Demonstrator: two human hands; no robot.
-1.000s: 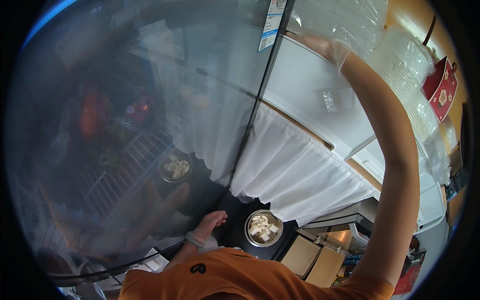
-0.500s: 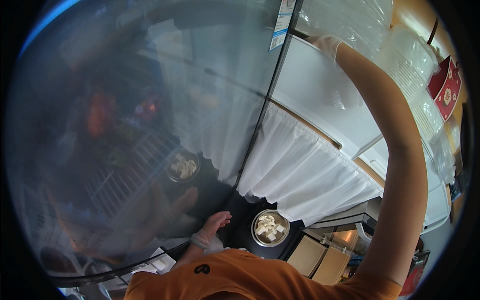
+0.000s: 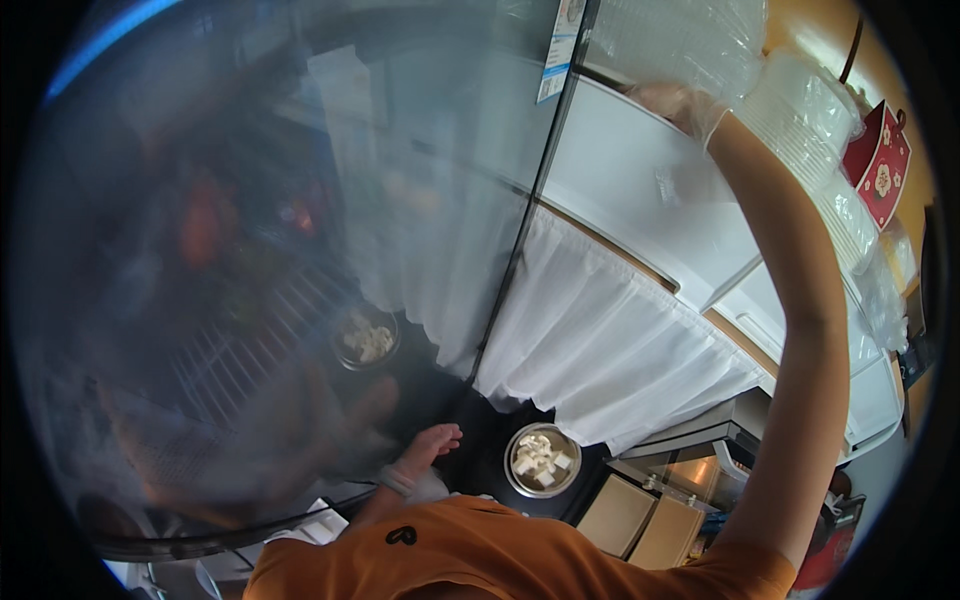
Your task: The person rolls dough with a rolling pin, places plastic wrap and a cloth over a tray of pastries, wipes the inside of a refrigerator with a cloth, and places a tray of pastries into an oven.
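My right arm reaches up and across on the right. At its end, my right hand [image 3: 680, 105], in a thin clear glove, is at the upper edge of a white bin [image 3: 640, 150]; its fingertips are hidden there, so their grip does not show. Low in the middle, my left hand [image 3: 435, 443] is held out with its fingers extended and nothing visible in it. Beside it stands a fogged glass door [image 3: 400, 230] with a dark frame. To the right of that hand, a round metal bowl [image 3: 515, 478] holds white, cube-like pieces [image 3: 543, 460].
A white curtain [image 3: 620, 330] hangs below the bin. Stacked clear plastic containers [image 3: 800, 120] in wrapping and a red flowered box [image 3: 882, 170] sit at the upper right. Tan panels [image 3: 615, 512] lie right of the bowl. The glass mirrors the bowl and curtain.
My right hand has shifted slightly right along the bin's edge, and more of it shows. My left hand stays in nearly the same place.
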